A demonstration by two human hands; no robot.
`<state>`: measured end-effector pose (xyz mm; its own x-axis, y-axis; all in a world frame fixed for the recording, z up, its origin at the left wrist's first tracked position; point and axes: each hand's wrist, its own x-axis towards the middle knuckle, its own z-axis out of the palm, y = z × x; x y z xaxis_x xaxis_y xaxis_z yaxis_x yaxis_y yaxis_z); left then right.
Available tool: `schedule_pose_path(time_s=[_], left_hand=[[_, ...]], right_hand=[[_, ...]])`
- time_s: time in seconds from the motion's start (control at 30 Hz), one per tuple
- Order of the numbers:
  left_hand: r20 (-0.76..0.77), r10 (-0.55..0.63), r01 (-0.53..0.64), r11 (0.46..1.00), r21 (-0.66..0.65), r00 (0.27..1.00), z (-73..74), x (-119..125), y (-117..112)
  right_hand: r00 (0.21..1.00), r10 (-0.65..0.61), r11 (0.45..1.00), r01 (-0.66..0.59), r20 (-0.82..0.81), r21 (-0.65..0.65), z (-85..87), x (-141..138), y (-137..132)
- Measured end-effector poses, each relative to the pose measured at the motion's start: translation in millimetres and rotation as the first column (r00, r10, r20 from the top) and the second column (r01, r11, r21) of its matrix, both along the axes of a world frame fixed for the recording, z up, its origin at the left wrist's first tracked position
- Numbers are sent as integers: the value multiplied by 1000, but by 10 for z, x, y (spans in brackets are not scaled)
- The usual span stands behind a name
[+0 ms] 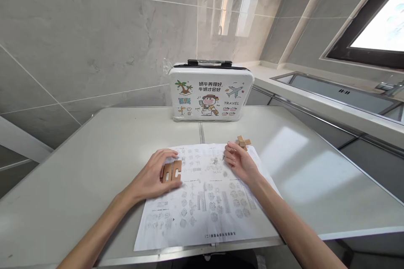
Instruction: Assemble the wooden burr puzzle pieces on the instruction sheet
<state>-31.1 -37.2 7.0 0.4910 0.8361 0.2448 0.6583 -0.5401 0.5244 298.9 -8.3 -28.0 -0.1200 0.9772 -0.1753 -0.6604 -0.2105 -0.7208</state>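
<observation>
My left hand (156,174) rests on a printed paper sheet (205,214), curved around several flat brown wooden puzzle pieces (172,171) with cut-out slots. Its thumb lies along their near edge and its fingers reach past the far edge. My right hand (240,162) is closed over the sheet's right part, fingers curled inward. Whatever those fingers may hold is hidden. Just beyond this hand, at the sheet's far right corner, sits a cross-shaped wooden puzzle (243,142) of interlocked bars. Small diagrams and text cover the sheet, which lies upside down to me.
A white carry case (211,92) with cartoon prints and a black handle stands at the table's (104,168) back, against the grey tiled wall (110,42). On the right are a counter with a sink (334,88) and a window (378,29).
</observation>
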Motion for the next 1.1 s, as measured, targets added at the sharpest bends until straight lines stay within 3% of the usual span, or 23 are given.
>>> schedule_pose_path(time_s=[0.13, 0.27, 0.5, 0.83, 0.97, 1.1], left_hand=[[-90, -95, 90, 994, -60, 991, -115, -139, -140], [-96, -43, 35, 996, -80, 994, -169, -184, -180], [-90, 14, -25, 991, -133, 996, -135, -136, -138], [-96, -3, -2, 999, -53, 995, -185, -124, 18], [-71, -19, 18, 1000, -18, 997, -218, 20, 130], [-39, -93, 91, 995, -48, 995, -241, 335, 261]], right_hand=[[991, 83, 995, -89, 107, 47, 45, -84, -82], [962, 163, 983, -177, 220, 50, 40, -150, -143], [907, 224, 964, -260, 357, 57, 63, -230, -211], [814, 226, 951, -303, 535, 61, 166, -334, -288], [763, 214, 930, -350, 610, 112, 101, -356, -298], [638, 115, 905, -384, 762, 184, 37, -399, -329]])
